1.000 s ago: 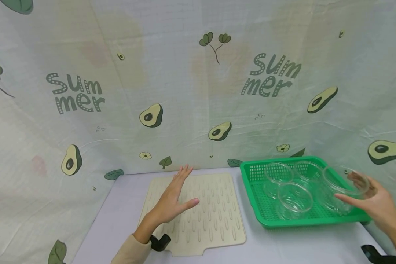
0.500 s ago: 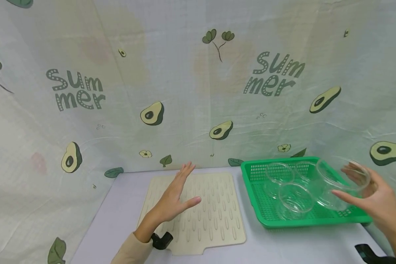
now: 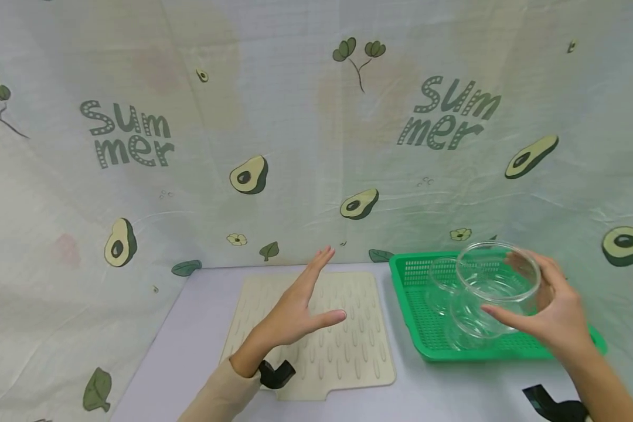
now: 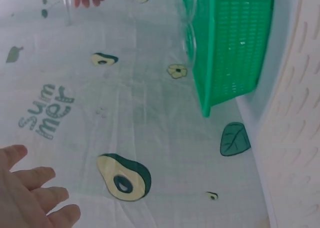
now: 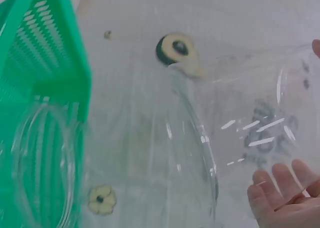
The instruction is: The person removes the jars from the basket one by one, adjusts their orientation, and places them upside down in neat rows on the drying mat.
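Note:
My right hand (image 3: 556,305) grips a wide clear cup (image 3: 498,278), with the thumb on the near side and the fingers around the far right side. The cup is over the green basket (image 3: 427,349) and overlaps the clear cups (image 3: 443,278) standing in it. In the right wrist view the held cup (image 5: 150,153) fills the middle, with fingertips (image 5: 282,185) of the right hand against its side. My left hand (image 3: 298,310) is raised over the beige ribbed mat (image 3: 356,334), fingers straight and thumb spread, holding nothing. Its fingers (image 4: 42,188) also show in the left wrist view.
A white table (image 3: 174,363) lies under the mat and basket. Behind stands a pale cloth (image 3: 290,117) printed with avocados and lettering. The basket is right of the mat, with a narrow strip of table between them. Black straps (image 3: 276,375) sit on both wrists.
My right hand has lifted the wide clear cup from the basket's right side and carried it left over the other cups. The left hand has shifted slightly right and up.

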The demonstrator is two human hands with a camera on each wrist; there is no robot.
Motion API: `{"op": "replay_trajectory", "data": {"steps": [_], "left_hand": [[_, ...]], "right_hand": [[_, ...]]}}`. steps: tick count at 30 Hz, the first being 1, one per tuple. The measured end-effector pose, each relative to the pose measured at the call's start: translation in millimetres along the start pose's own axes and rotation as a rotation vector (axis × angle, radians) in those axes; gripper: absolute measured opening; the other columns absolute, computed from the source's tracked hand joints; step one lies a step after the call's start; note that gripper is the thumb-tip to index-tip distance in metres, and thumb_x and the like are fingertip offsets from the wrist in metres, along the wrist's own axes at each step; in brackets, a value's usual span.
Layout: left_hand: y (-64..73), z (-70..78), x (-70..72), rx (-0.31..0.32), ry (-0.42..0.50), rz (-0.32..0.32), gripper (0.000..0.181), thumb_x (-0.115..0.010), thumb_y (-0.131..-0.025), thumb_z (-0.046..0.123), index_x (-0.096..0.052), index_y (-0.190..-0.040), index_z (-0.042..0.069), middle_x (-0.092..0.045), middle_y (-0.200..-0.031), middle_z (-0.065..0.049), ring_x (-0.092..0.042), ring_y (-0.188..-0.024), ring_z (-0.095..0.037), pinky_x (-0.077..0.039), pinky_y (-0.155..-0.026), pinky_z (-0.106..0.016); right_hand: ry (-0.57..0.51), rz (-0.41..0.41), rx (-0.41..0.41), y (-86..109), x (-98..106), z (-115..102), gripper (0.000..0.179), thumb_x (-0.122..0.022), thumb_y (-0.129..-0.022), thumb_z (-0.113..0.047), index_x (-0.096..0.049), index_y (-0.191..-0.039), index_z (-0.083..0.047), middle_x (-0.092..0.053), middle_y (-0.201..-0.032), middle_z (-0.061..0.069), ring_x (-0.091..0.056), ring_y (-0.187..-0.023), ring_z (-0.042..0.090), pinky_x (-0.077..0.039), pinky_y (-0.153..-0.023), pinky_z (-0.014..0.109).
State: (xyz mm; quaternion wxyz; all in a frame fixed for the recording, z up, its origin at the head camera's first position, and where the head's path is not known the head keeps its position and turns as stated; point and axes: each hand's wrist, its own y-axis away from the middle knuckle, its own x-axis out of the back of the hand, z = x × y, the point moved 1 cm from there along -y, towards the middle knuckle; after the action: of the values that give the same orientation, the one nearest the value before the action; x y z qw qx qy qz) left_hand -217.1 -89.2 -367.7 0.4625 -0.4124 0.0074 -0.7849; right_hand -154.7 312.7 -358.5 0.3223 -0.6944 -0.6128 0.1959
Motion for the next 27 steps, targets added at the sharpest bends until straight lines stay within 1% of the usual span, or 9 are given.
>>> {"op": "replay_trajectory", "data": {"steps": [1,5,7,10,14,18,22,25,27], "left_hand": [[-2.1,4.3,-0.3,0.009,0.001,0.003,0.098,-0.07,-0.087,0.056,-0.007,-0.16,0.039,-0.005,-0.165,0.017,-0.004,-0.152,-0.012,-0.021,-0.113,-0.065],[-9.7,20.9,-3.7,0.033,-0.012,-0.005,0.103,-0.072,-0.082,0.061,-0.006,-0.159,0.043,-0.005,-0.163,0.022,-0.009,-0.15,-0.006,-0.026,-0.112,-0.061],[-12.4,27.2,-6.9,0.031,-0.022,-0.014,0.104,-0.073,-0.081,0.062,-0.006,-0.158,0.043,-0.005,-0.163,0.022,-0.012,-0.149,-0.006,-0.028,-0.111,-0.061],[-14.8,35.5,-10.8,0.029,-0.029,-0.02,0.106,-0.074,-0.08,0.064,-0.005,-0.158,0.043,-0.007,-0.162,0.023,-0.014,-0.149,-0.008,-0.031,-0.11,-0.061],[-17.4,42.9,-14.5,0.041,-0.02,-0.002,0.106,-0.074,-0.079,0.064,-0.006,-0.158,0.044,-0.01,-0.162,0.022,-0.018,-0.148,-0.008,-0.033,-0.109,-0.06],[-20.4,46.8,-17.9,0.033,-0.037,0.007,0.107,-0.075,-0.078,0.064,-0.007,-0.158,0.043,-0.012,-0.162,0.021,-0.019,-0.147,-0.009,-0.034,-0.109,-0.06],[-22.7,48.9,-19.1,0.027,-0.057,0.022,0.107,-0.076,-0.078,0.062,-0.008,-0.158,0.041,-0.013,-0.162,0.019,-0.02,-0.148,-0.011,-0.034,-0.108,-0.06],[-24.3,50.6,-19.2,0.021,-0.055,0.035,0.107,-0.076,-0.078,0.061,-0.008,-0.158,0.041,-0.014,-0.161,0.018,-0.02,-0.148,-0.012,-0.035,-0.108,-0.061],[-25.2,51.5,-19.2,0.015,-0.049,0.041,0.107,-0.077,-0.078,0.061,-0.008,-0.158,0.042,-0.015,-0.161,0.017,-0.02,-0.148,-0.012,-0.034,-0.108,-0.061]], "right_hand": [[0.017,-0.009,0.008,-1.8,-6,-2,0.109,-0.074,-0.044,0.04,-0.04,-0.144,0.012,-0.045,-0.133,0.016,-0.048,-0.127,0.018,-0.04,-0.102,0.015],[0.217,-0.025,0.012,-6.5,-28,-9,0.113,-0.084,-0.042,0.031,-0.043,-0.144,0.006,-0.045,-0.133,0.009,-0.047,-0.124,0.014,-0.036,-0.104,0.013],[0.302,-0.027,0.013,-7.5,-38,-11,0.114,-0.088,-0.041,0.026,-0.045,-0.144,0.004,-0.046,-0.132,0.005,-0.046,-0.123,0.012,-0.034,-0.105,0.012],[0.297,-0.04,0.025,-7.9,-52,-13,0.114,-0.09,-0.041,0.023,-0.045,-0.144,0.003,-0.046,-0.132,0.005,-0.043,-0.124,0.012,-0.032,-0.107,0.013],[0.279,-0.06,0.051,-8.2,-68,-17,0.114,-0.092,-0.042,0.02,-0.045,-0.144,0.002,-0.045,-0.132,0.01,-0.043,-0.124,0.014,-0.034,-0.106,0.014],[0.312,-0.064,0.074,-8.4,-83,-19,0.114,-0.096,-0.041,0.012,-0.047,-0.144,0.0,-0.046,-0.133,0.011,-0.043,-0.122,0.012,-0.035,-0.102,0.011],[0.364,-0.072,0.107,-8.1,-99,-18,0.115,-0.1,-0.042,0.003,-0.047,-0.145,-0.004,-0.046,-0.136,0.011,-0.041,-0.124,0.009,-0.033,-0.101,0.012],[0.378,-0.08,0.146,-7.6,-110,-16,0.116,-0.1,-0.044,-0.003,-0.047,-0.146,-0.005,-0.046,-0.138,0.012,-0.04,-0.126,0.011,-0.031,-0.102,0.015],[0.373,-0.09,0.171,-7.3,-117,-14,0.113,-0.1,-0.048,-0.008,-0.046,-0.147,-0.006,-0.046,-0.139,0.013,-0.04,-0.126,0.013,-0.031,-0.102,0.015]]}}
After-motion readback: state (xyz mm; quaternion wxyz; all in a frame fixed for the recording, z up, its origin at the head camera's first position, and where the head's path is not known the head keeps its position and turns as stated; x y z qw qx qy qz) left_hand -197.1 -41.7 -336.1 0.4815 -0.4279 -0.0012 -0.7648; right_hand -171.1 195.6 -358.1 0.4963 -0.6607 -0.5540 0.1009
